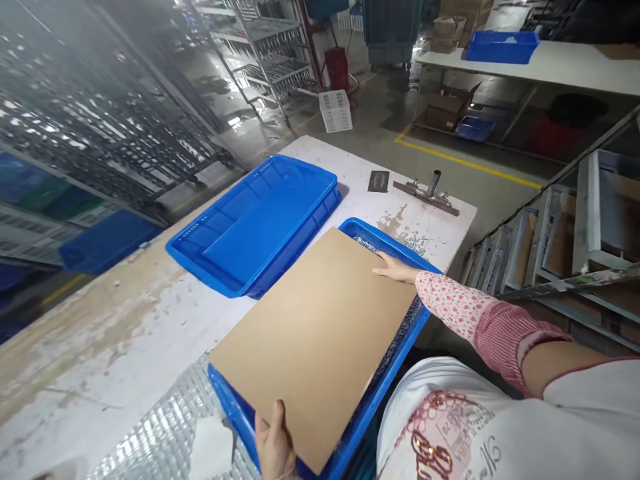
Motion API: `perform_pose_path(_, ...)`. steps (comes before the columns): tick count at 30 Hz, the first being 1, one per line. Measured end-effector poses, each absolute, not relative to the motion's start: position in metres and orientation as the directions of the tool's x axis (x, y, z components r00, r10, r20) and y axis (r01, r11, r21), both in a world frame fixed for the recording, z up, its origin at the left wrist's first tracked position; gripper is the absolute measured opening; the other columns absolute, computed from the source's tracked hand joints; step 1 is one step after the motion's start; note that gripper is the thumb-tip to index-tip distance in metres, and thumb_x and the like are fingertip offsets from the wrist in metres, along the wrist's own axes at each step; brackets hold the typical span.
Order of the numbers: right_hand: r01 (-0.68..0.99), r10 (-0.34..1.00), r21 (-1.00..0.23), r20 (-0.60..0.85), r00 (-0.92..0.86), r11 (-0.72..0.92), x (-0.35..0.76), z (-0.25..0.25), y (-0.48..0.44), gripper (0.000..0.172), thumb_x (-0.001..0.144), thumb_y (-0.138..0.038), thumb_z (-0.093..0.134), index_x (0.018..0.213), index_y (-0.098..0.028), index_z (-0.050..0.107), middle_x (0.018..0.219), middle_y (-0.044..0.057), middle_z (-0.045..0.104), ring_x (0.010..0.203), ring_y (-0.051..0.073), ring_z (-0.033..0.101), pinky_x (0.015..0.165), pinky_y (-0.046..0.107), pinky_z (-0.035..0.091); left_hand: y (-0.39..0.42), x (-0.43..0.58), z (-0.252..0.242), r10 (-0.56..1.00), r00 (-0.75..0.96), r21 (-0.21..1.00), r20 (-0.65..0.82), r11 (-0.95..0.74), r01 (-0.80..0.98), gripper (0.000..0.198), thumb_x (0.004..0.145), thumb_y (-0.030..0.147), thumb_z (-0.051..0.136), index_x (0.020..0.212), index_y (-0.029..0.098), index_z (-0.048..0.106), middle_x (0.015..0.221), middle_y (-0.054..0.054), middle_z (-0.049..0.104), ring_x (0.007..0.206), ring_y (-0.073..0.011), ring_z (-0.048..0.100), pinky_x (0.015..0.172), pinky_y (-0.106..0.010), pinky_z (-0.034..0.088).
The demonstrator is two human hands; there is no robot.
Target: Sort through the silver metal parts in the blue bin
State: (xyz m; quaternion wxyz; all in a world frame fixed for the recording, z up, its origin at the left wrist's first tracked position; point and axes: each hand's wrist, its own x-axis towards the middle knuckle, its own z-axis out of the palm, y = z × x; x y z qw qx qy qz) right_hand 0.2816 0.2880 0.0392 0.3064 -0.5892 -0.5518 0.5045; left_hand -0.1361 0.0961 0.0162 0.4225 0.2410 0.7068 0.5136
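Note:
A brown cardboard sheet (320,340) lies over a blue plastic tray (395,353) that sits at the table's near edge. My left hand (273,443) grips the sheet's near corner, thumb on top. My right hand (397,269) rests on the sheet's far right edge with fingers laid flat on it. Small metal parts (367,245) show in the tray past the sheet's far corner. A second blue tray (260,223), holding nothing visible, stands beside it to the left.
The worn white table (100,347) carries a metal bracket (427,193), a small dark card (379,181) and a bubble-wrap sheet (165,433). Metal racks (100,100) stand to the left, a shelf frame (575,233) to the right, another table with a blue bin (501,47) behind.

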Motion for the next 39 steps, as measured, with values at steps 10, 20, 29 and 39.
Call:
perform_pose_path(10,0.444,0.997,-0.896,-0.059,-0.040,-0.035,0.270,0.020,0.294,0.067,0.081,-0.040,0.066,0.144,-0.029,0.046,0.145,0.002,0.050,0.134,0.028,0.046,0.117,0.046,0.030,0.129,-0.141,0.018,0.771,-0.631,0.867,-0.081,0.367,0.337,0.058,0.077,0.048,0.061,0.124,0.015,0.054,0.116,-0.012,0.063,0.110,-0.0276,0.059,0.103,-0.047,0.043)
perform_pose_path(20,0.419,0.989,-0.896,-0.149,0.025,-0.145,0.279,0.012,0.299,0.063,0.074,-0.037,0.073,0.134,-0.030,0.056,0.139,0.002,0.056,0.131,0.029,0.050,0.116,0.049,0.031,0.138,-0.137,-0.007,0.722,-0.677,0.788,-0.143,0.497,0.363,0.045,0.076,0.050,0.057,0.103,0.014,0.062,0.096,-0.012,0.066,0.101,-0.0297,0.062,0.097,-0.048,0.045)
perform_pose_path(29,0.387,0.990,-0.911,-0.135,0.037,-0.139,0.283,0.014,0.292,0.061,0.075,-0.039,0.071,0.134,-0.029,0.056,0.140,0.004,0.055,0.131,0.029,0.050,0.115,0.050,0.031,0.137,-0.128,-0.003,0.718,-0.684,0.794,-0.129,0.488,0.363,0.047,0.080,0.052,0.053,0.107,0.014,0.061,0.100,-0.013,0.067,0.098,-0.0296,0.063,0.094,-0.049,0.046)
perform_pose_path(39,0.361,0.988,-0.920,-0.149,0.036,-0.152,0.288,0.010,0.293,0.062,0.073,-0.038,0.073,0.133,-0.027,0.057,0.139,0.004,0.056,0.135,0.028,0.045,0.118,0.050,0.025,0.137,-0.125,-0.006,0.718,-0.680,0.817,-0.145,0.475,0.327,0.046,0.077,0.051,0.056,0.105,0.014,0.062,0.103,-0.014,0.067,0.104,-0.0297,0.061,0.098,-0.048,0.044)
